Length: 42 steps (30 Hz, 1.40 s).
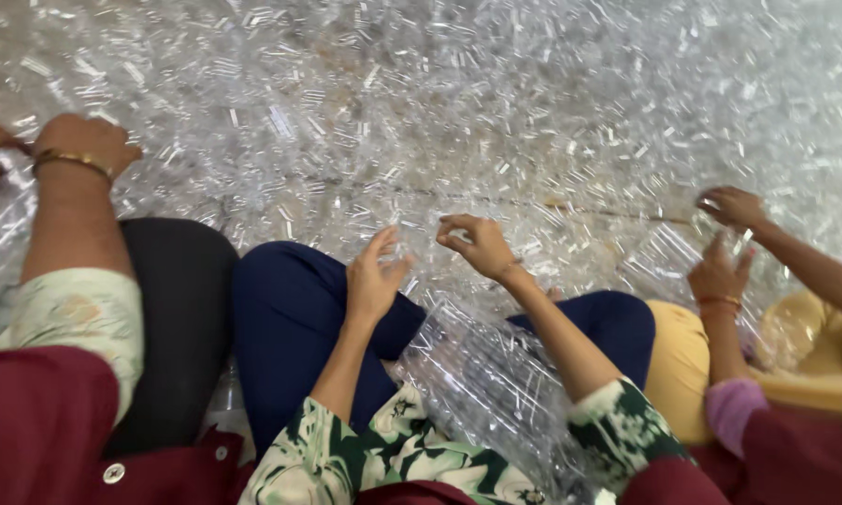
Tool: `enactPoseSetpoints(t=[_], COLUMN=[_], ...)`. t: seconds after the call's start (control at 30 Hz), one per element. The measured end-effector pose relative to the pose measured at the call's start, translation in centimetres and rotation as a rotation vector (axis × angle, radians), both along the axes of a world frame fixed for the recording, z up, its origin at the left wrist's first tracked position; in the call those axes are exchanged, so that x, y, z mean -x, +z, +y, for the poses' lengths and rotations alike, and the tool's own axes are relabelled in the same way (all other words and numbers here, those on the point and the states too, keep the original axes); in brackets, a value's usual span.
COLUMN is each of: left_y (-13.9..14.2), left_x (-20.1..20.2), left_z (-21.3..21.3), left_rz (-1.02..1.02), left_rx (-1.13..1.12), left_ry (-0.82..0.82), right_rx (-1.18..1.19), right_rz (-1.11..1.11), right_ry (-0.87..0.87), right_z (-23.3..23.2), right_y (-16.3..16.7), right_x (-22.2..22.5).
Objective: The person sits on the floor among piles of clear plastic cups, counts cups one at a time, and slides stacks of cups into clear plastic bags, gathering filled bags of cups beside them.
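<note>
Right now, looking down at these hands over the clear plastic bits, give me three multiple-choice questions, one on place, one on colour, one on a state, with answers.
1. Where does the clear bag lie?
A. on the person's lap
B. hung on a wall
C. on a shelf

2. What colour are the person's trousers?
A. white
B. dark blue
C. red

3. How is the right hand?
A. flat, palm down
B. clenched in a fist
C. fingertips pinched together

Answers: 1 A, it rests between the knees; 2 B, both legs show dark blue; 3 C, thumb and fingers meet over the pile of clear pieces, while the left hand is open.
</note>
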<state>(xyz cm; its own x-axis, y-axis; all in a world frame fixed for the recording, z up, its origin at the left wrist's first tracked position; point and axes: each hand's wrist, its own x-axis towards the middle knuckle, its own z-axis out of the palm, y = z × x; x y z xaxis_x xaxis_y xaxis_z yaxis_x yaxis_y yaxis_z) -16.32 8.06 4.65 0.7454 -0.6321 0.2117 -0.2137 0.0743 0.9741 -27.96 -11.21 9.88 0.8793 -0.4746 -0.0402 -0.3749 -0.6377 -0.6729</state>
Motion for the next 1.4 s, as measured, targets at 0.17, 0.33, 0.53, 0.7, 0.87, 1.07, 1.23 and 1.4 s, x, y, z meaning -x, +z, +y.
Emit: enactPoseSetpoints(t=[0.17,0.33,0.53,0.7,0.87,1.07,1.23,1.4], left_y=[0.4,0.4,0.5,0.0,-0.7,-1.2,-0.9,-0.1], left_x=[-1.2,-2.9,-2.9,-2.6,-1.9,-2.2,-2.2,-1.9], left_z=[0.1,1.3,1.2,0.8,0.4,0.7,0.7,0.9], left_rz=[0.023,0.146,0.170,-0.025,-0.103,-0.198,-0.047,0.094], left_rx=[-0.048,-0.121,-0.071,-0.136,-0.196,-0.179,-0.207,-0.131], left_ry=[-0.108,0.100,0.149,0.142,0.028,0.056,0.062,0.099], right_rx=[-0.281,0.161,0.393,-0.079,-0.488,-0.098,0.016,0.635], right_rz=[-0.056,-0.098,-0.210,-0.392,-0.463,-0.368,-0.327,-0.249], right_ry=[0.140,0.132,0.124,-0.217,-0.225,0.006,0.076,0.187], right_z=[1.6,3.2,3.6,1.0,2.6,5.0,4.8,3.5], right_y=[2.2,-1.5,-4.0,-1.0,-0.3,2.0,3.0,-1.0], right_x=[-1.3,-3.2,-2.9,-0.7,-1.2,-2.2,-2.1,-2.7])
